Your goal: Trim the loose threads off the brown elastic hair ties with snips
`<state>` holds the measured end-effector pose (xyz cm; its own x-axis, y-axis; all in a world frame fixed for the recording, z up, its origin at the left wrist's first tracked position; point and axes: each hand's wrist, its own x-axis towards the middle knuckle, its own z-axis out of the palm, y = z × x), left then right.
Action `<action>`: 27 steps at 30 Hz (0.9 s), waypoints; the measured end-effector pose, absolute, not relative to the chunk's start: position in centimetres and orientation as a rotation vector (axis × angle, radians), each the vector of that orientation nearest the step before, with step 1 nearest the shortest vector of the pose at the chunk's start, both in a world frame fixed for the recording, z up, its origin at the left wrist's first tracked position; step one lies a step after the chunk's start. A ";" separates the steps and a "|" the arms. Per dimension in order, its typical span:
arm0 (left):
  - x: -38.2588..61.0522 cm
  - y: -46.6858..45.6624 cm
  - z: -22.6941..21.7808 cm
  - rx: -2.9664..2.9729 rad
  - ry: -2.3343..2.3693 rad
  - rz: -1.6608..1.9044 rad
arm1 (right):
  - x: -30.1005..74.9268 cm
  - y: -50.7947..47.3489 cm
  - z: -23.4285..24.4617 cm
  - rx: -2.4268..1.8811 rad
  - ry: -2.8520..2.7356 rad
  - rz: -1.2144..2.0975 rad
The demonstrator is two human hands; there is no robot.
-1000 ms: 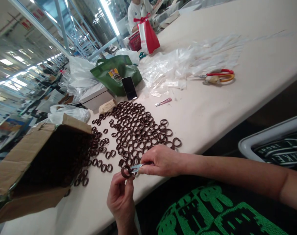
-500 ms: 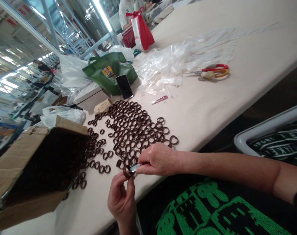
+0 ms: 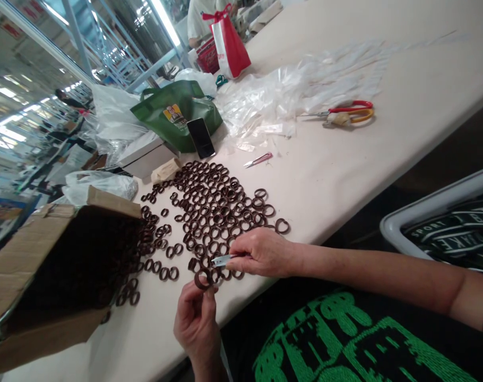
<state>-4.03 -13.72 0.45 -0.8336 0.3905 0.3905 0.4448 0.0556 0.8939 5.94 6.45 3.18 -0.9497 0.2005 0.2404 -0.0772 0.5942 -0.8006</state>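
My left hand (image 3: 197,321) pinches a dark brown ring (image 3: 204,279) between thumb and fingers at the table's near edge. My right hand (image 3: 261,252) is closed on a small metal snipper (image 3: 221,260), its tip a little above and right of that ring. Beyond both hands a spread of several dark brown rings (image 3: 209,209) lies on the cream table (image 3: 337,175). More rings spill from an open cardboard box (image 3: 38,276) lying on its side at the left.
Pink snips (image 3: 258,159), red-and-orange scissors (image 3: 347,114), clear plastic bags (image 3: 289,95), a phone (image 3: 201,138) against a green bag (image 3: 173,111), a white box (image 3: 146,154) and a red bag (image 3: 229,45) lie farther back. Another person sits at the far end. A white-rimmed bin (image 3: 436,212) stands right.
My right hand has drawn the snipper up and away from the ring; earlier its tip was at the ring. The left hand keeps holding the ring.
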 end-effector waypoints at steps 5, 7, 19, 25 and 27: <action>-3.9 -13.3 0.3 -0.850 -2.187 -2.070 | 5.9 6.0 3.3 -0.084 -2.561 1.292; -3.8 -13.1 0.4 -0.700 -2.170 -2.200 | 5.8 5.8 3.2 -0.081 -2.540 1.286; -3.0 -11.7 1.0 -0.259 -2.105 -2.625 | 5.3 5.3 2.3 -0.042 -2.408 1.319; -2.6 -11.6 0.7 -0.206 -2.091 -2.616 | 5.4 4.9 2.6 -0.040 -2.404 1.301; -2.5 -11.6 0.6 -0.218 -2.087 -2.609 | 5.4 4.9 2.6 -0.035 -2.403 1.304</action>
<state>-2.52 -11.63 0.61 -0.9705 0.2397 -0.0272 -0.0792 -0.2098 0.9745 5.44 4.85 2.61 -0.9179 0.2107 0.3363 -0.1671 0.5633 -0.8092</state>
